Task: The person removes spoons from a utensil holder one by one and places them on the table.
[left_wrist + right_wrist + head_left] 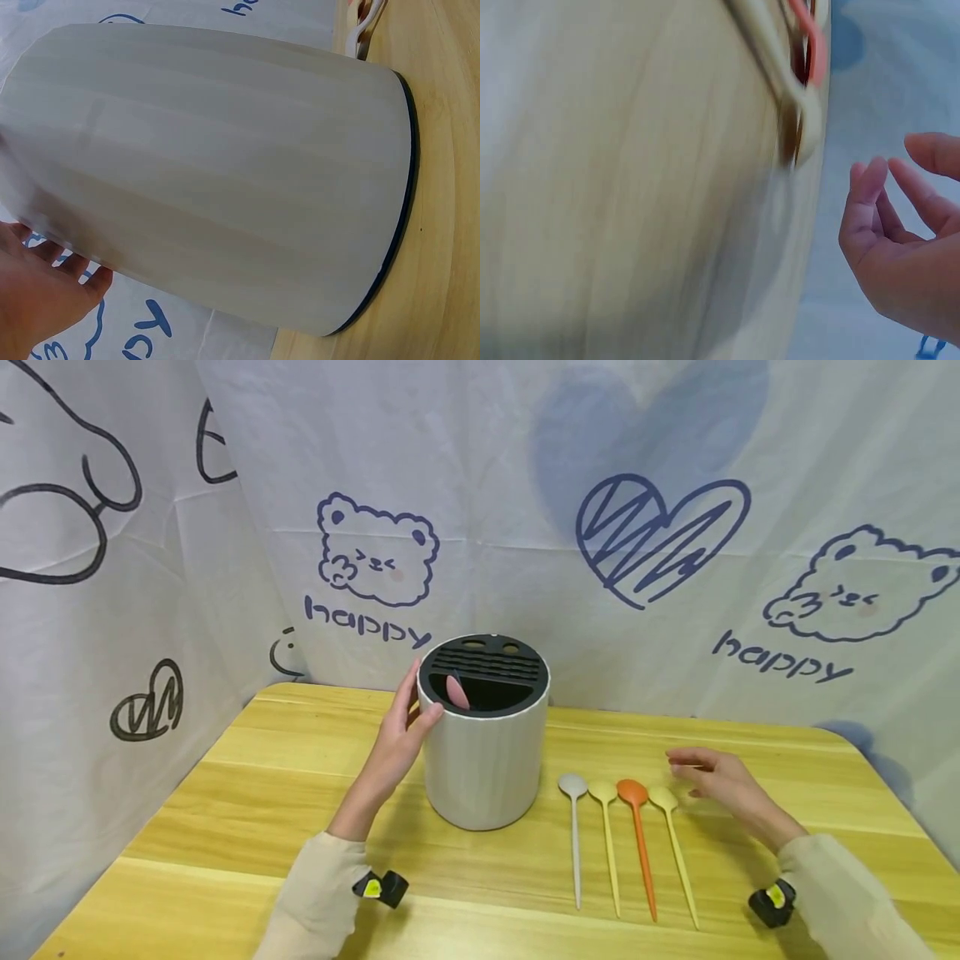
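Observation:
A white ribbed utensil holder (483, 768) with a black slotted top stands upright on the table. A pink spoon (457, 692) sticks up from its wide front opening, its lower part hidden. My left hand (397, 731) holds the holder at its upper left, thumb by the rim and fingers round the side. In a row to its right lie a grey spoon (573, 827), a pale yellow spoon (607, 831), an orange spoon (638, 831) and another pale yellow spoon (677, 843). My right hand (723, 785) hovers right of the last spoon, fingers loosely bent, holding nothing.
The wooden table (247, 810) has a back edge close to a hanging white cloth (480, 468) with printed bears and hearts. Dark wrist cameras sit at my left sleeve (318, 893) and right sleeve (840, 885).

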Demonstrator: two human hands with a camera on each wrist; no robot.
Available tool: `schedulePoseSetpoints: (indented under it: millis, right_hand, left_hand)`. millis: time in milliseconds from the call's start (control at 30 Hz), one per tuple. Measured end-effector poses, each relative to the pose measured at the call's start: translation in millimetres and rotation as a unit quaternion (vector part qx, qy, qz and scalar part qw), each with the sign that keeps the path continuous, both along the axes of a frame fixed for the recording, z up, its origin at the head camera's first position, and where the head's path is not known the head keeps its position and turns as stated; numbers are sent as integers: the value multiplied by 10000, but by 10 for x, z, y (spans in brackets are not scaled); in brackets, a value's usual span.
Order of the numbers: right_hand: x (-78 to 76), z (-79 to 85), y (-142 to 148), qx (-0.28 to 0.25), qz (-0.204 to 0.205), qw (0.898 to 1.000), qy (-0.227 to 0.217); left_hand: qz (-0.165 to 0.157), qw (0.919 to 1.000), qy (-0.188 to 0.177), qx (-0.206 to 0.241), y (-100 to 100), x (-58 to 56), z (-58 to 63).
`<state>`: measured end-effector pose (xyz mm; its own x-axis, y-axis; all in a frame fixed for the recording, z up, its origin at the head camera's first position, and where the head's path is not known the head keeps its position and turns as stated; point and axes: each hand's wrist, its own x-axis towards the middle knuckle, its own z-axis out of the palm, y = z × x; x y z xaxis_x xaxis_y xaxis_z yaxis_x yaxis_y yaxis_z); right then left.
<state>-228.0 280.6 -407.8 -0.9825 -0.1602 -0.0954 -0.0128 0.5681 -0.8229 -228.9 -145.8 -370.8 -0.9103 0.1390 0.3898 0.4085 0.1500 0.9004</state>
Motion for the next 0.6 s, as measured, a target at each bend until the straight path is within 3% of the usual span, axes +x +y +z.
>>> schedulePoseSetpoints:
  millis: [267, 600]
  right_hand:
    - [171, 172, -320, -138, 202, 9988, 420]
    - [337, 474, -687, -294, 826, 9937, 695]
  left_hand:
    - [23, 10000, 19, -4, -1, -8, 2]
    - [3, 10000, -36, 1, 4, 19, -4]
